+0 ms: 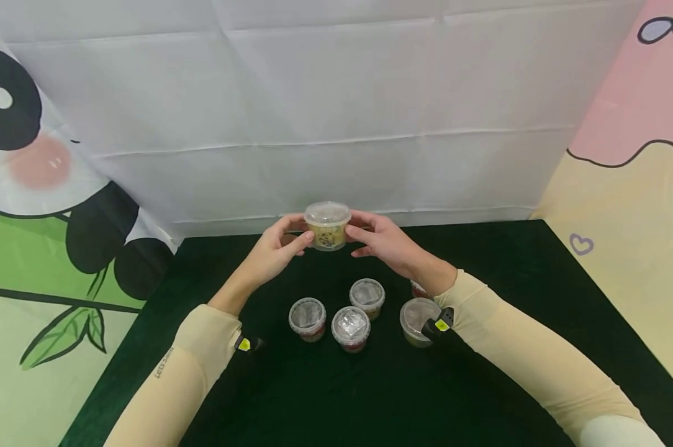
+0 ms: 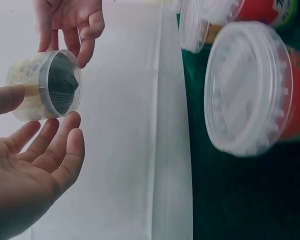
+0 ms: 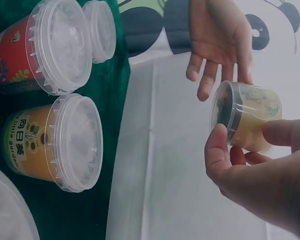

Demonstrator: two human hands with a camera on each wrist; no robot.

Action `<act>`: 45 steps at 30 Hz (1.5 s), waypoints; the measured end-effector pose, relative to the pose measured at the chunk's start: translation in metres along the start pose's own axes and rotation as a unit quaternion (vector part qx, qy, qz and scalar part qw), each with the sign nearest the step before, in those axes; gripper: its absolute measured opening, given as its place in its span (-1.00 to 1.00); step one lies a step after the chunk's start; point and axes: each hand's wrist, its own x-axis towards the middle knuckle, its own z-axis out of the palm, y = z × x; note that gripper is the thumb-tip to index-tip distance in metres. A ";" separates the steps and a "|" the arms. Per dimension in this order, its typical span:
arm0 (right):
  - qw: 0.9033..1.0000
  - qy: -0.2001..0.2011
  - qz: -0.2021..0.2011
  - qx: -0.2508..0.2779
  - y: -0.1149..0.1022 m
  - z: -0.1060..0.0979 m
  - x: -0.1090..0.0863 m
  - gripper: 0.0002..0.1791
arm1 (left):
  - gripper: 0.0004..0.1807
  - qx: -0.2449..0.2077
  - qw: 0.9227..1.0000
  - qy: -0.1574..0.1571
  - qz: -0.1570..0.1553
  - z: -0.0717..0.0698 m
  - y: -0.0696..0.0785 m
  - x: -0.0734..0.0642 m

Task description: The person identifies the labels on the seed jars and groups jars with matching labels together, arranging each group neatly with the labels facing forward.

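Both hands hold a small clear plastic tub with a lid and a yellow patterned label, raised above the far edge of the table. My left hand grips its left side, thumb in front and fingers behind. On the opposite side, my right hand pinches it between thumb and fingers. The wrist views show the tub's see-through bottom, with something dark inside that I cannot make out. Below the hands stand more lidded tubs, among them a red-labelled tub and an orange-labelled tub with a sunflower picture.
On the dark green tablecloth, a left tub, a front tub and a back tub stand close together. A wider tub sits under the right forearm, partly hiding it. A white cloth backdrop hangs behind the table.
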 end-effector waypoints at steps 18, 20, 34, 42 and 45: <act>0.990 0.023 0.115 0.082 0.012 0.041 0.069 -0.44 | -0.34 0.043 0.990 -0.051 -0.122 -0.051 -0.041 0.004; 0.986 0.028 0.132 0.094 0.017 0.048 0.075 -0.43 | -0.33 0.047 0.988 -0.052 -0.139 -0.052 -0.047 0.002; 0.971 0.036 0.189 0.139 0.045 0.092 0.097 -0.44 | -0.31 -0.002 0.982 -0.016 -0.190 -0.057 -0.091 -0.022; 0.968 0.028 0.202 0.150 0.058 0.095 0.102 -0.35 | -0.31 -0.015 0.978 -0.004 -0.207 -0.047 -0.105 -0.027; 0.965 0.019 0.204 0.165 0.061 0.096 0.103 -0.35 | -0.30 -0.020 0.978 -0.001 -0.208 -0.045 -0.108 -0.028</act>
